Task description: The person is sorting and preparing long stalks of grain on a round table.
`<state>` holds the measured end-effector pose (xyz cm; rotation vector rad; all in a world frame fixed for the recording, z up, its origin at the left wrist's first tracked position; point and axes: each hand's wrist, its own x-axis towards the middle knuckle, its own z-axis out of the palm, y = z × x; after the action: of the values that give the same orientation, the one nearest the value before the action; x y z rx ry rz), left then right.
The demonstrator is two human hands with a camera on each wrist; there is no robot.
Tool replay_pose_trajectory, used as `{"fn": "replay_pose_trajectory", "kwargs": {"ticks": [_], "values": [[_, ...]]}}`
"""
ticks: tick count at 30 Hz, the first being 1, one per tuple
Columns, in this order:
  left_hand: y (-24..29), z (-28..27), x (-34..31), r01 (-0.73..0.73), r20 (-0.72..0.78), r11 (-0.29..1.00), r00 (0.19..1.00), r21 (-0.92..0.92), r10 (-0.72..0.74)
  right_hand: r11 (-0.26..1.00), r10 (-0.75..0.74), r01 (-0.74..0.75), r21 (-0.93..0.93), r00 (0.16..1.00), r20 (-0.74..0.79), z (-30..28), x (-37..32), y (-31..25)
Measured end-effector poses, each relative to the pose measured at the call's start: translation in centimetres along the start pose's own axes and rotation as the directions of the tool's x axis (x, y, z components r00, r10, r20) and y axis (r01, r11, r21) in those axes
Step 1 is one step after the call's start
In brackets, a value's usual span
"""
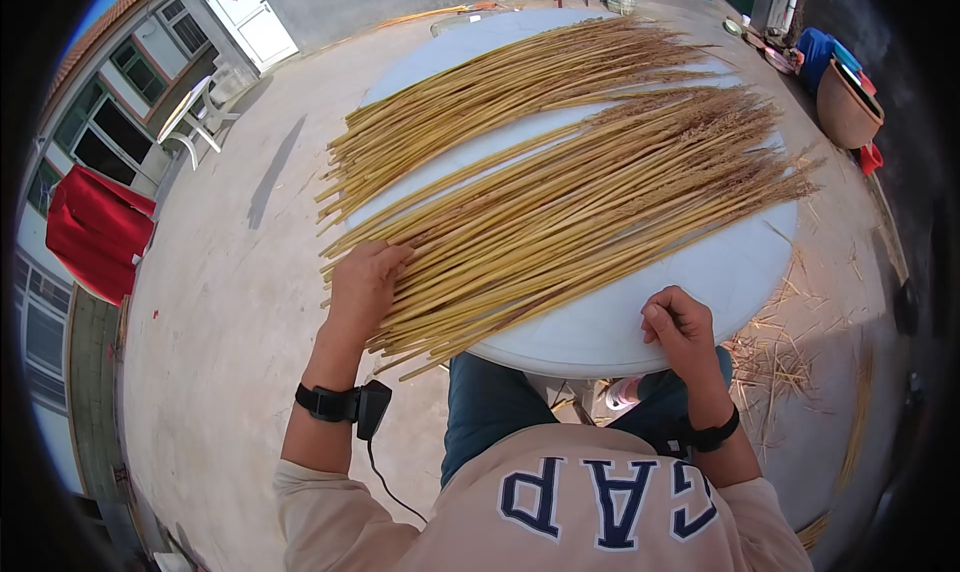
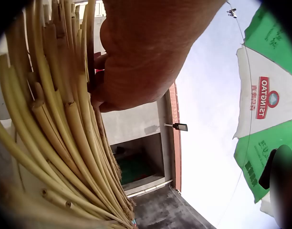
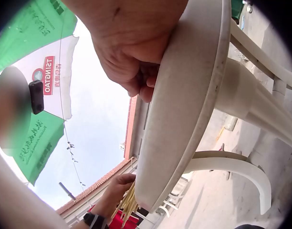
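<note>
Long yellow-brown stalks [image 1: 560, 207] with feathery seed heads lie side by side across a round white table [image 1: 600, 322]. My left hand [image 1: 365, 284] is over their cut ends at the table's left edge, its bent fingers holding some of them. In the left wrist view the stalks [image 2: 72, 129] fan out beside that hand, and its fingertips are partly hidden among them. My right hand [image 1: 682, 327] rests at the table's near right edge with fingers loosely curled and nothing in them; the right wrist view shows it against the white rim [image 3: 179, 109].
A second spread of stalks [image 1: 500, 87] lies farther back on the table. Broken stalk bits [image 1: 775, 367] litter the ground at right. A clay pot [image 1: 848, 107] and blue containers [image 1: 815, 52] stand by the right wall. A white chair [image 1: 195, 122] is at left.
</note>
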<state>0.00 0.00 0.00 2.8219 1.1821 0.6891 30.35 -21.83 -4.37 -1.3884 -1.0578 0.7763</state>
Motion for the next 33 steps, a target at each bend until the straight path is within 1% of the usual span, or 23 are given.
{"fn": "replay_pose_trajectory", "kwargs": {"ticks": [2, 3, 5, 7, 9, 10, 12, 13, 15, 16, 18, 19, 21, 22, 24, 30, 33], "values": [[0.7, 0.0, 0.3, -0.005, -0.031, 0.996, 1.000, -0.089, 0.002, 0.999, 0.007, -0.007, -0.034, 1.000, -0.018, -1.3, -0.2, -0.2], [-2.1, -3.7, 0.8, -0.025, -0.002, 1.000, 1.000, 0.006, 0.025, 0.998, -0.003, 0.005, 0.068, 1.000, -0.019, 2.6, 0.2, 0.6], [-3.0, -3.9, 0.7, 0.102, -0.171, 0.983, 0.977, -0.150, -0.127, 1.000, 0.018, -0.017, 0.010, 0.999, -0.034, 1.5, 0.1, 0.2], [-5.3, -3.6, 0.6, 0.137, -0.311, 0.951, 0.924, -0.279, -0.224, 1.000, 0.010, -0.011, -0.014, 1.000, -0.030, 0.9, 0.1, 0.1], [-8.7, -3.1, -0.1, 0.232, -0.302, 0.824, 0.851, -0.517, -0.429, 1.000, 0.003, -0.004, -0.020, 1.000, -0.029, 0.8, 0.1, 0.1], [-10.2, -2.9, -0.6, 0.234, -0.305, 0.825, 0.849, -0.515, -0.431, 1.000, 0.004, -0.004, -0.024, 0.999, -0.032, 0.8, 0.1, 0.1], [-12.6, -2.4, -1.5, 0.410, -0.171, 0.687, 0.774, -0.599, -0.610, 1.000, 0.004, -0.005, -0.028, 0.999, -0.036, 0.8, 0.1, 0.2], [-13.6, -2.0, -2.0, 0.411, -0.170, 0.688, 0.774, -0.599, -0.610, 1.000, 0.002, -0.003, -0.025, 0.999, -0.034, 0.9, 0.0, 0.2], [-15.0, -0.9, -2.9, 0.529, -0.093, 0.616, 0.710, -0.583, -0.698, 1.000, -0.001, 0.000, -0.030, 0.999, -0.033, 0.9, 0.0, 0.2], [-15.5, -0.4, -3.3, 0.528, -0.092, 0.614, 0.710, -0.586, -0.698, 0.999, -0.006, 0.005, -0.033, 1.000, -0.030, 1.0, 0.0, 0.2], [-16.0, 0.3, -3.8, 0.533, 0.004, 0.496, 0.684, -0.685, -0.729, 0.999, -0.012, 0.011, -0.038, 1.000, -0.027, 1.1, 0.0, 0.1], [-16.0, 0.6, -3.8, 0.532, 0.005, 0.493, 0.684, -0.688, -0.730, 0.999, -0.011, 0.010, -0.050, 0.999, -0.030, 1.1, -0.1, 0.0], [-15.9, 1.1, -3.6, 0.521, 0.063, 0.421, 0.680, -0.742, -0.730, 0.998, -0.012, 0.010, -0.066, 0.999, -0.034, 1.1, 0.0, 0.0], [-15.9, 1.3, -3.5, 0.519, 0.065, 0.418, 0.681, -0.745, -0.730, 0.998, -0.014, 0.011, -0.068, 0.999, -0.034, 1.1, 0.0, 0.0], [-16.0, 1.6, -3.1, 0.503, 0.084, 0.423, 0.712, -0.754, -0.697, 0.997, -0.013, 0.010, -0.071, 0.999, -0.039, 1.2, -0.1, 0.0], [-15.6, 1.4, -2.0, 0.473, 0.107, 0.450, 0.770, -0.758, -0.629, 0.993, -0.063, 0.059, -0.105, 0.997, -0.037, 1.3, 0.0, 0.1], [-15.8, 1.5, -1.9, 0.474, 0.109, 0.455, 0.773, -0.753, -0.625, 0.990, -0.072, 0.066, -0.128, 0.997, -0.041, 1.3, -0.1, 0.0]]}}
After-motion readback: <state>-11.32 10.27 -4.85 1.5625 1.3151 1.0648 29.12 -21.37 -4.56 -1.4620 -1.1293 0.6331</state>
